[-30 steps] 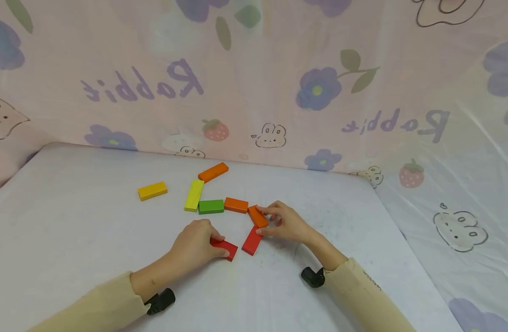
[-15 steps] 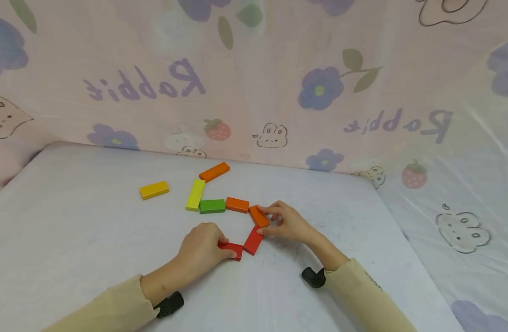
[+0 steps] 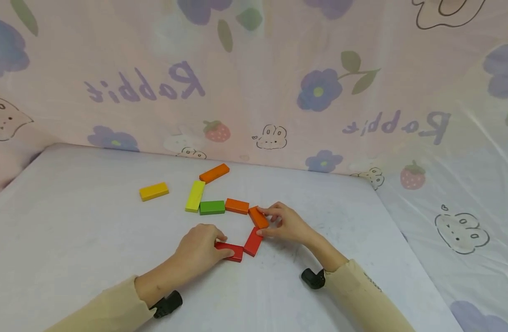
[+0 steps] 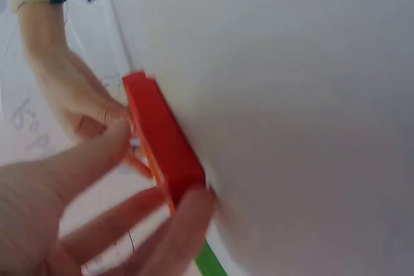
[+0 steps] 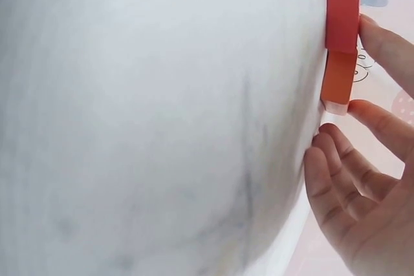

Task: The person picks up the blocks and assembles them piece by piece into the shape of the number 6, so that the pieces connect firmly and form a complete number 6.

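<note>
In the head view my left hand point(image 3: 197, 249) holds the near red block point(image 3: 235, 253) between thumb and fingers; its right end meets a second red block point(image 3: 252, 241). That second block slants up to an orange block point(image 3: 259, 217). My right hand point(image 3: 287, 223) rests its thumb on the slanted red block and a fingertip on the orange one. In the right wrist view the thumb and index finger touch the red block point(image 5: 343, 8) and orange block point(image 5: 337, 79), with the other fingers loosely bent. The left wrist view shows fingertips at the red block point(image 4: 165, 137).
Another orange block point(image 3: 237, 206), a green block point(image 3: 212, 207) and a lime-yellow block point(image 3: 194, 196) continue the curved row. One more orange block point(image 3: 214, 173) lies at its back end. A yellow block point(image 3: 153, 191) sits apart at the left on the white surface point(image 3: 92, 240). Printed cloth hangs behind.
The near red block has moved right and turned, closing the gap to the slanted red block. Lately my left hand has shifted slightly left along it. My right hand has stayed about still.
</note>
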`<state>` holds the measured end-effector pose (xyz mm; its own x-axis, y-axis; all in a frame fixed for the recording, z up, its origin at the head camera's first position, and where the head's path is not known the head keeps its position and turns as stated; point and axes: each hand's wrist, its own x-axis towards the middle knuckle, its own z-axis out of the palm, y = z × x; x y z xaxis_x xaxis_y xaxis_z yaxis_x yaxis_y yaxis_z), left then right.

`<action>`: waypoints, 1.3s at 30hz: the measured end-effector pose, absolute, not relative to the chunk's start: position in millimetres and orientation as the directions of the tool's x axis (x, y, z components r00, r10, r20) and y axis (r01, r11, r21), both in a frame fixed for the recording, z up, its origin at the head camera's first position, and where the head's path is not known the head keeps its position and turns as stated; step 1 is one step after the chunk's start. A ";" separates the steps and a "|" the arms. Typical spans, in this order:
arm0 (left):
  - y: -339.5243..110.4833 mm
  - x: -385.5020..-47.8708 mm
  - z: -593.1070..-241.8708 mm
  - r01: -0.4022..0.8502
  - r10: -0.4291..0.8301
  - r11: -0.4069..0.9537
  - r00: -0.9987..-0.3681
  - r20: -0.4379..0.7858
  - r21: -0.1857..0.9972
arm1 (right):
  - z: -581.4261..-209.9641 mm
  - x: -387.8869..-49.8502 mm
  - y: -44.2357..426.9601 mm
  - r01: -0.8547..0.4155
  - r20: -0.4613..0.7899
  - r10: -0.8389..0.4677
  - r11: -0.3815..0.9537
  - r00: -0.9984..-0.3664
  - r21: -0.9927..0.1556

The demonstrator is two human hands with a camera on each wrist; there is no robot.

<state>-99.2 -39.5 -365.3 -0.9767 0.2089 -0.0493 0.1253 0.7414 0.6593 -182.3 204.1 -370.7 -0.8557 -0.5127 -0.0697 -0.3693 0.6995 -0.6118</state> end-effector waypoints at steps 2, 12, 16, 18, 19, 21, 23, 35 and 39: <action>-45.3 -102.7 -364.6 0.129 0.216 0.756 -0.975 -0.059 0.641 | -371.2 -182.4 204.5 -0.367 -0.071 -0.513 0.697 -0.856 -0.616; -106.1 -126.4 -358.8 0.250 0.291 0.712 -0.955 0.048 0.656 | -371.5 -180.8 207.0 -0.365 -0.069 -0.516 0.688 -0.854 -0.627; -124.5 -135.9 -356.8 0.299 0.320 0.684 -0.943 0.095 0.666 | -371.8 -180.6 209.2 -0.370 -0.068 -0.519 0.688 -0.852 -0.624; -132.0 -140.3 -356.1 0.308 0.319 0.674 -0.941 0.111 0.671 | -371.7 -180.6 210.1 -0.371 -0.067 -0.517 0.691 -0.853 -0.620; -135.5 -142.4 -356.2 0.312 0.316 0.672 -0.941 0.121 0.672 | -371.5 -180.6 210.3 -0.369 -0.066 -0.515 0.693 -0.855 -0.619; -142.3 -146.1 -356.5 0.324 0.308 0.668 -0.940 0.147 0.670 | -371.3 -180.6 210.6 -0.369 -0.064 -0.513 0.692 -0.856 -0.621; -149.5 -149.1 -356.9 0.335 0.298 0.673 -0.939 0.173 0.659 | -371.7 -181.1 210.2 -0.372 -0.061 -0.517 0.687 -0.854 -0.624; -188.9 -165.0 -365.2 0.297 0.223 0.779 -0.954 0.199 0.552 | -370.2 -180.6 202.9 -0.345 -0.087 -0.500 0.703 -0.862 -0.622; -195.9 -170.6 -367.5 0.300 0.248 0.798 -0.954 0.169 0.523 | -369.9 -181.3 202.6 -0.344 -0.087 -0.498 0.704 -0.863 -0.621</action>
<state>-170.6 -195.9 -367.5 -0.9540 0.2479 0.1688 0.2999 0.7977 0.5233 -181.3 202.6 -369.9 -0.8626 -0.4984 -0.0870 -0.3442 0.7040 -0.6212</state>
